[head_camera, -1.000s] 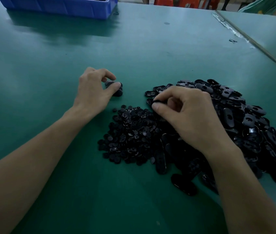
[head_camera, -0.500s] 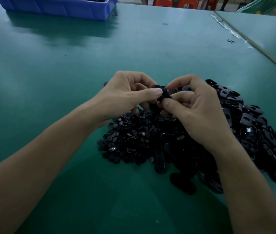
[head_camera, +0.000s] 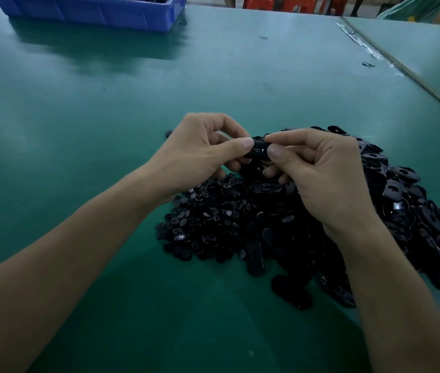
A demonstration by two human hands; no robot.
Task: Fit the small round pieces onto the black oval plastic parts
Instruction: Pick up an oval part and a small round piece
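Change: a second ago the left hand (head_camera: 200, 154) was out on the green table (head_camera: 79, 130) and the right hand (head_camera: 318, 170) was in the heap; now they meet.
Held item: black oval plastic part (head_camera: 259, 153), glossy, with a pale glint on its upper face.
Axis: long axis runs left to right, roughly level.
Grip: each hand pinches one end, thumb on top.
Location: raised above the heap of small round black pieces (head_camera: 208, 219) and the heap of black oval parts (head_camera: 401, 205).

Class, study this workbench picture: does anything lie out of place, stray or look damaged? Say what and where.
A lone black piece lies on the green table beside the left hand, apart from the heap of small round pieces. Ragged-looking tape lies along the table seam.
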